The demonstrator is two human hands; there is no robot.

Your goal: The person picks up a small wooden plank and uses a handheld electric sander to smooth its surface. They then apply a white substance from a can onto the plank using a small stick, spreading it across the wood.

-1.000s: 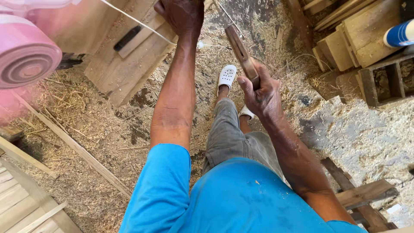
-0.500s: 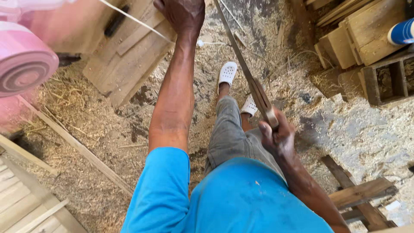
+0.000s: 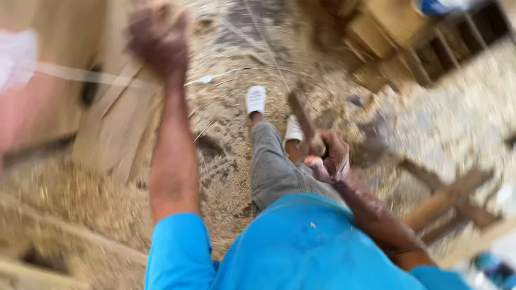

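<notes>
1. While heavy blur is noted over the whole head view, the right hand [image 3: 334, 156] is seen closed around the near end of a dark wooden stick [image 3: 302, 119], low and right of centre, just above the knee.
2. From that fist the stick is seen running up and to the far left, tilted, its far end near the white shoes [image 3: 256, 99].
3. The left hand [image 3: 159, 33] is raised at far left with the arm stretched out; the fingers look curled, but whether anything is gripped cannot be told.
4. A thin pale line [image 3: 80, 74] is recorded at left, crossing below that hand; contact cannot be told.
5. Straw and sawdust are seen on the floor [image 3: 226, 177].
6. Wooden crates [image 3: 387, 48] are noted at far right, and loose planks [image 3: 451, 198] at near right.
</notes>
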